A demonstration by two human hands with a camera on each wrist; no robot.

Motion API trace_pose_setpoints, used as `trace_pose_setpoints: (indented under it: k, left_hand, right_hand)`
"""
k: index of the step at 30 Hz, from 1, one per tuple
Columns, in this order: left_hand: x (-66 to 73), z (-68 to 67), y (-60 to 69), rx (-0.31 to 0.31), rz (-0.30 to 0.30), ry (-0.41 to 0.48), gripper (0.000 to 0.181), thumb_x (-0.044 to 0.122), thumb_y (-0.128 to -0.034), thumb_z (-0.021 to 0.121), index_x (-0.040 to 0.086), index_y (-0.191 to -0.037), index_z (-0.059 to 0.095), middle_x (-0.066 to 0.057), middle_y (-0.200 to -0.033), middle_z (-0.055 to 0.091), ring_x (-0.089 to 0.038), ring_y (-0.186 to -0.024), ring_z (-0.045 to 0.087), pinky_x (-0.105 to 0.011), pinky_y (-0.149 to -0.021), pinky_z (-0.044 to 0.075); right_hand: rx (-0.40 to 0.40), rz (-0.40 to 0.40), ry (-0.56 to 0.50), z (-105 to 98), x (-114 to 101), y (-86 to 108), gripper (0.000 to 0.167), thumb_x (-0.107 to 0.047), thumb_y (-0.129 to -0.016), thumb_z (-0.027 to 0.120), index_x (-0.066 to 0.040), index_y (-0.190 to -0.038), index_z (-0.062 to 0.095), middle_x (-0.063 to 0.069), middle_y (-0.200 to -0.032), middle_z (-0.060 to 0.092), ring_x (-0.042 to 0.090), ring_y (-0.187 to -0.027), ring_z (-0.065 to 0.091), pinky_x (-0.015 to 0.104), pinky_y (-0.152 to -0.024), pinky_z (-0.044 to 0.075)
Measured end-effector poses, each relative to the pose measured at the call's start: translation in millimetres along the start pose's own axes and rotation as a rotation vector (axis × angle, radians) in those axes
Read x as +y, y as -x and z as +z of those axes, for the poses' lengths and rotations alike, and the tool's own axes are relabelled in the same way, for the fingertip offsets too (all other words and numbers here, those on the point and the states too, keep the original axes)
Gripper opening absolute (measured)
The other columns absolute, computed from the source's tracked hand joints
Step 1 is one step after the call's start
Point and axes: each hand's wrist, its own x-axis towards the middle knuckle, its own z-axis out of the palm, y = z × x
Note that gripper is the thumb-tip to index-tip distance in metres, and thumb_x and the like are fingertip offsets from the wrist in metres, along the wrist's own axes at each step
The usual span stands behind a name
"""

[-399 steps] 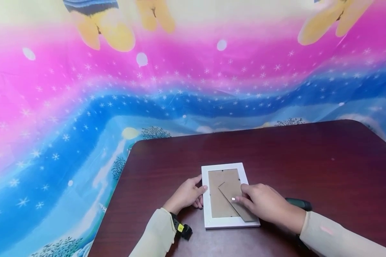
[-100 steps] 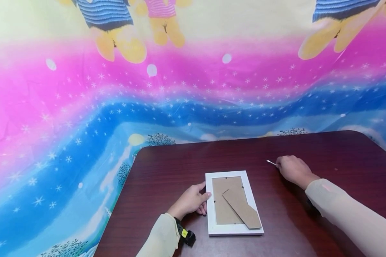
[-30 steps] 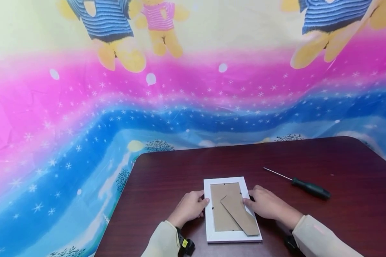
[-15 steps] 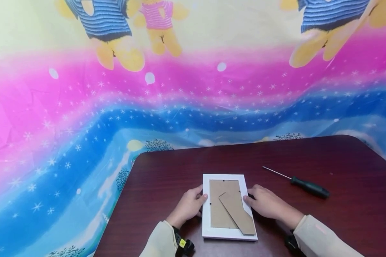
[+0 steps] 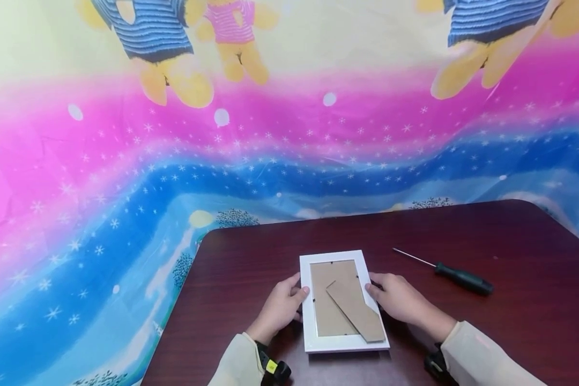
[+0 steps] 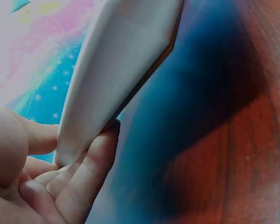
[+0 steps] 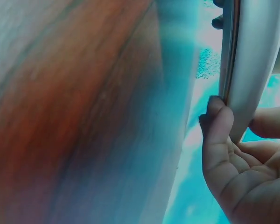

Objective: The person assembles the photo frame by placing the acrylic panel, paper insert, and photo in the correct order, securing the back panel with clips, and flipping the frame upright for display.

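A white picture frame (image 5: 309, 321) is held back side up, its brown backing board (image 5: 320, 311) and slanted easel stand (image 5: 362, 319) facing me. My left hand (image 5: 279, 304) grips its left edge, thumb on top and fingers curled beneath. On the opposite edge, my right hand (image 5: 399, 300) pinches it the same way. Both wrist views show the frame's side (image 6: 116, 56) raised off the table, with fingertips (image 7: 219, 116) under it. The frame's front is hidden from the head view.
A screwdriver (image 5: 463, 279) with a dark green handle lies on the dark red-brown table (image 5: 251, 257), right of the frame. Behind the table hangs a colourful printed cloth (image 5: 270, 128). Dark wrist cameras (image 5: 272, 367) are strapped to both wrists.
Earlier the right hand put the screwdriver down on the table, then took the frame's right edge. Over the last second both hands have lifted the frame and shifted it slightly away from me.
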Motion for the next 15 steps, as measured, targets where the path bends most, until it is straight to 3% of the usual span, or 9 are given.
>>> trace_pose_setpoints:
  k: [3,7,11,15]
  left_hand:
    - [4.1,-3.4,0.3,0.008,0.0,0.037,0.065,0.019,-0.0984,0.06,-0.003,-0.15,0.028,-0.012,-0.095,0.069,-0.023,-0.066,0.067,-0.038,-0.053,0.057]
    - [9.2,-8.4,0.3,-0.027,0.019,0.156,0.067,0.02,-0.0977,0.061,-0.007,-0.149,0.027,-0.014,-0.096,0.069,-0.025,-0.067,0.068,-0.041,-0.056,0.057]
    - [13.4,-12.2,1.2,-0.073,0.046,0.262,0.059,0.018,-0.0971,0.062,-0.009,-0.143,0.038,-0.016,-0.096,0.068,-0.026,-0.07,0.069,-0.044,-0.057,0.057]
    - [15.7,-14.6,2.1,-0.088,0.075,0.299,0.048,0.017,-0.0955,0.065,-0.007,-0.134,0.047,-0.017,-0.095,0.068,-0.027,-0.07,0.07,-0.046,-0.056,0.057]
  right_hand:
    - [0.022,-0.018,-0.032,-1,0,-0.6,0.044,-0.015,-0.1,0.054,0.013,-0.134,0.05,0.027,-0.13,0.055,0.038,-0.124,0.05,0.055,-0.097,0.043]
    - [0.057,-0.033,-0.079,-1,-1,-1.1,0.045,-0.015,-0.101,0.052,0.011,-0.137,0.048,0.026,-0.133,0.054,0.038,-0.126,0.048,0.056,-0.099,0.04]
    - [0.061,-0.033,-0.119,-1,-3,-1.1,0.045,-0.015,-0.102,0.05,0.011,-0.139,0.045,0.026,-0.135,0.052,0.039,-0.127,0.046,0.057,-0.1,0.039]
    - [0.062,-0.044,-0.138,-1,-6,-0.7,0.045,-0.013,-0.102,0.049,0.012,-0.139,0.043,0.027,-0.136,0.05,0.04,-0.128,0.045,0.057,-0.101,0.038]
